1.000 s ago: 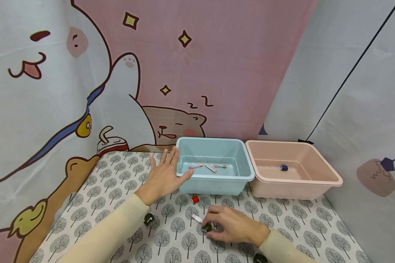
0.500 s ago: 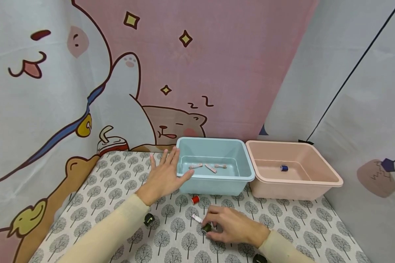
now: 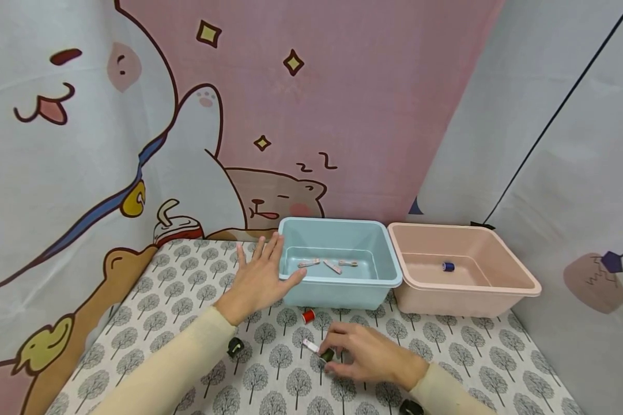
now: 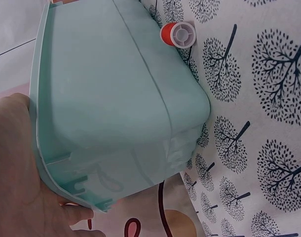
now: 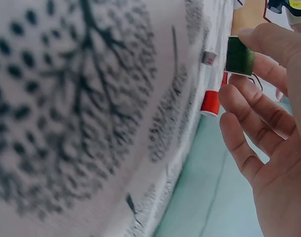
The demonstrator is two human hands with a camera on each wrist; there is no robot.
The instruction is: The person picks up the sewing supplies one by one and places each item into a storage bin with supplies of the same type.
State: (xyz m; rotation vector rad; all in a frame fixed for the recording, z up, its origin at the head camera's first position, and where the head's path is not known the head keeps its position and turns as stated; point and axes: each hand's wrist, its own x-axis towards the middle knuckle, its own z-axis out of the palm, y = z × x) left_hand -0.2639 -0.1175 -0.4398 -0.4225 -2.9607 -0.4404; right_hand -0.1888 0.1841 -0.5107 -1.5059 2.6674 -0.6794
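My right hand pinches a dark green thread spool between thumb and index finger, low over the tree-print cloth. Just beyond the spool lies a small pale pink-and-white piece, which resembles a nail clipper; its near end is hidden by the hand. My left hand has its fingers spread against the left rim of the light blue bin. In the left wrist view, its palm side lies along that rim. A red thread spool rests on the cloth in front of the bin.
Inside the blue bin lie several pink clipper-like pieces. To its right stands a pink bin holding a blue thread spool. A printed curtain hangs behind the table. Black devices show beside both sleeves.
The green spool has tilted and shifted slightly up and right in my right fingers over the last half second. My left hand stays at the bin rim.
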